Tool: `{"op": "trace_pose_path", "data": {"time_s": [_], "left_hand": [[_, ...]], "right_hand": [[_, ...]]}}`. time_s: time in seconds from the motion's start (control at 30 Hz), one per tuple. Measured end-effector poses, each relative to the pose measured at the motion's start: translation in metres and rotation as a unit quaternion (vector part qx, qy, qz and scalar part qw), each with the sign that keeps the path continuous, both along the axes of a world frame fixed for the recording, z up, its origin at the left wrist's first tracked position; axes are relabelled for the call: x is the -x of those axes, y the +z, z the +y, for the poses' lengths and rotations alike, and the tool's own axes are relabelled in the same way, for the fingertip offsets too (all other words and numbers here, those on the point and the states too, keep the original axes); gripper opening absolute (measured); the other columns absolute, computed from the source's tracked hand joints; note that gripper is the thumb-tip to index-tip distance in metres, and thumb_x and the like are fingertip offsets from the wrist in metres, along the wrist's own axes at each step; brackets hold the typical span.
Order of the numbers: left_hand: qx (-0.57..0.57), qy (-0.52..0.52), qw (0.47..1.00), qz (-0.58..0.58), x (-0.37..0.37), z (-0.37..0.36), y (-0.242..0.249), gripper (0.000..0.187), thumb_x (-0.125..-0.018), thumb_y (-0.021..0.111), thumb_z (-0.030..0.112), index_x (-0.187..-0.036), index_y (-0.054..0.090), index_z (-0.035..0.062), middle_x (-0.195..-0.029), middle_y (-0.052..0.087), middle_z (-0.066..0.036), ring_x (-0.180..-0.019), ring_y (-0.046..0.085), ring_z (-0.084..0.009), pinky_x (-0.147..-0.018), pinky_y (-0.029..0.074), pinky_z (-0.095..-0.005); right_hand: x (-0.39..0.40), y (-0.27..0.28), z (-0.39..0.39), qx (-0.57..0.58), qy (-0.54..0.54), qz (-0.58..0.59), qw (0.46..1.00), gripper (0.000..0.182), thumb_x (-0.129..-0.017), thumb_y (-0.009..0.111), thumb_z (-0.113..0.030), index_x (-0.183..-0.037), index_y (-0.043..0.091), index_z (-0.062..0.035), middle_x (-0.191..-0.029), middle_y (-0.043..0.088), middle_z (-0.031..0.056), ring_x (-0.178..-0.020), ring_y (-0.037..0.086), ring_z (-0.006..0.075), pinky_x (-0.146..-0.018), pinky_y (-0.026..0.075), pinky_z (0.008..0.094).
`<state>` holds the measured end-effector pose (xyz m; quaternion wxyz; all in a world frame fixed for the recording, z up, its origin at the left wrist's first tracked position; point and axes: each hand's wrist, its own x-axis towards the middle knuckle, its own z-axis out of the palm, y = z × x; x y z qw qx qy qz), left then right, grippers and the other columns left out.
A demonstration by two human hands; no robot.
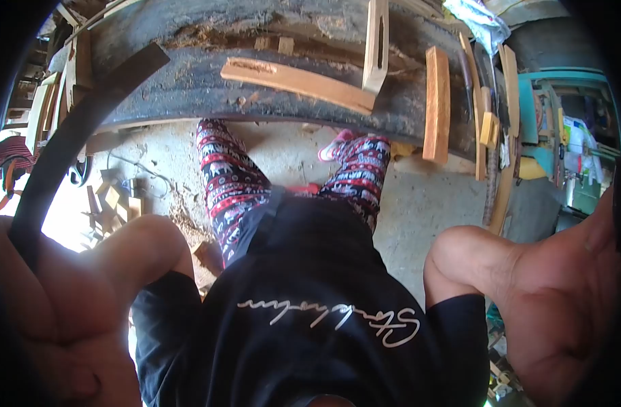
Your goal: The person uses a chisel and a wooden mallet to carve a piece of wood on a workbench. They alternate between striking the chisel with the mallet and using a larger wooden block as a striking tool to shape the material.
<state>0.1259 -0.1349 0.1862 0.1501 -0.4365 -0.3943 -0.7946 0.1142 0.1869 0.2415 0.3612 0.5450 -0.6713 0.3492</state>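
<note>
Both of my arms are bent and raised close to the camera. My left hand (pixel 15 285) is at the left edge, blurred, its fingers hidden. A long dark strap (pixel 73 136) rises past it, its square end overlapping the bench in this view. At the right edge only the base of my right hand (pixel 599 227) shows; its fingers are out of sight. In front of me stands a dark workbench (pixel 181 81). On it lie a slightly curved wooden piece (pixel 310 86) with a slot near one end, a pale slotted piece (pixel 375 51) and a reddish-brown curved piece (pixel 437 102).
Beside the bench's right end are long wood strips (pixel 511 88) and a tool with a yellow block (pixel 489 129). A turquoise frame (pixel 528 102) stands farther right. Wood offcuts (pixel 110 203) lie on the concrete floor (pixel 412 210) at left. A plastic bag (pixel 483 27) is at the upper right.
</note>
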Motion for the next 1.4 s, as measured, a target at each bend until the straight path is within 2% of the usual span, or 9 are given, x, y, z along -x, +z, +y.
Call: {"op": "trace_pose_path", "data": {"time_s": [0.4,0.57,0.67,0.7,0.73,0.83,0.9,1.23,1.4], "left_hand": [[0.003,0.012,1.000,0.007,-0.014,0.001,0.005,0.037,-0.102,0.042,0.035,-0.085,0.057,0.0055,-0.071,0.046,-0.004,-0.054,0.034,-0.0087,-0.047,0.027,-0.0255],[-0.039,0.063,0.997,0.004,0.001,-0.007,-0.005,0.038,-0.102,0.042,0.035,-0.084,0.057,0.0057,-0.071,0.046,-0.004,-0.054,0.034,-0.0087,-0.046,0.027,-0.0255],[-0.044,0.207,0.977,-0.030,0.023,0.005,-0.030,0.038,-0.102,0.042,0.036,-0.084,0.057,0.0058,-0.071,0.047,-0.005,-0.054,0.034,-0.0087,-0.046,0.027,-0.0255],[-0.030,0.271,0.961,-0.047,0.036,0.015,-0.043,0.038,-0.102,0.042,0.036,-0.084,0.057,0.0058,-0.071,0.047,-0.005,-0.054,0.034,-0.0088,-0.046,0.027,-0.0255],[0.050,0.403,0.914,-0.021,0.051,0.028,-0.058,0.036,-0.103,0.042,0.034,-0.082,0.055,0.0072,-0.071,0.046,-0.003,-0.055,0.032,-0.0090,-0.046,0.025,-0.0247],[0.173,0.442,0.875,-0.093,0.078,0.062,-0.100,0.024,-0.091,0.060,0.025,-0.075,0.054,0.0075,-0.068,0.049,-0.006,-0.054,0.042,-0.0155,-0.047,0.033,-0.0312],[0.253,0.427,0.867,-0.052,0.081,0.091,-0.116,0.030,-0.079,0.077,0.023,-0.069,0.053,0.0078,-0.063,0.050,-0.008,-0.052,0.053,-0.0217,-0.048,0.040,-0.0362],[0.336,0.347,0.875,0.048,0.114,0.146,-0.159,0.036,-0.078,0.076,0.037,-0.068,0.056,0.0083,-0.063,0.051,-0.008,-0.056,0.058,-0.0317,-0.049,0.044,-0.0410],[0.340,0.361,0.868,0.036,0.129,0.147,-0.170,0.032,-0.075,0.076,0.031,-0.070,0.055,0.0071,-0.065,0.051,-0.009,-0.058,0.057,-0.0327,-0.050,0.044,-0.0416]], "right_hand": [[-0.008,-0.003,0.000,0.040,0.014,0.009,0.999,0.032,-0.091,0.066,-0.010,-0.120,0.057,-0.0012,-0.096,0.062,0.0042,-0.080,0.054,0.0073,-0.070,0.039,0.0195],[0.010,-0.045,0.017,0.135,-0.146,-0.076,0.977,0.032,-0.091,0.066,-0.011,-0.121,0.057,-0.0015,-0.096,0.062,0.0041,-0.079,0.053,0.0069,-0.069,0.039,0.0190],[0.043,-0.122,0.045,0.123,-0.372,-0.283,0.875,0.033,-0.091,0.067,-0.012,-0.121,0.057,-0.0016,-0.095,0.062,0.0040,-0.079,0.053,0.0066,-0.068,0.038,0.0187],[0.056,-0.156,0.070,0.090,-0.416,-0.385,0.819,0.040,-0.091,0.069,-0.022,-0.125,0.055,-0.0038,-0.095,0.060,0.0058,-0.084,0.055,0.0135,-0.073,0.043,0.0269],[0.063,-0.186,0.094,0.013,-0.489,-0.371,0.789,0.045,-0.091,0.067,-0.030,-0.126,0.055,-0.0039,-0.100,0.060,0.0101,-0.091,0.056,0.0204,-0.079,0.044,0.0338],[0.085,-0.260,0.150,-0.113,-0.651,-0.269,0.701,0.064,-0.087,0.064,-0.052,-0.127,0.054,-0.0034,-0.110,0.058,0.0232,-0.111,0.053,0.0409,-0.096,0.039,0.0514],[0.094,-0.271,0.159,-0.162,-0.697,-0.336,0.613,0.074,-0.082,0.067,-0.056,-0.128,0.052,-0.0011,-0.118,0.055,0.0280,-0.116,0.051,0.0449,-0.099,0.040,0.0521],[0.128,-0.300,0.177,-0.135,-0.653,-0.467,0.581,0.069,-0.076,0.076,-0.047,-0.116,0.052,0.0043,-0.114,0.058,0.0264,-0.109,0.057,0.0430,-0.096,0.045,0.0483],[0.090,-0.278,0.162,0.052,-0.517,-0.524,0.675,0.054,-0.085,0.073,-0.035,-0.117,0.052,0.0033,-0.114,0.058,0.0206,-0.104,0.060,0.0334,-0.089,0.047,0.0419]]}}
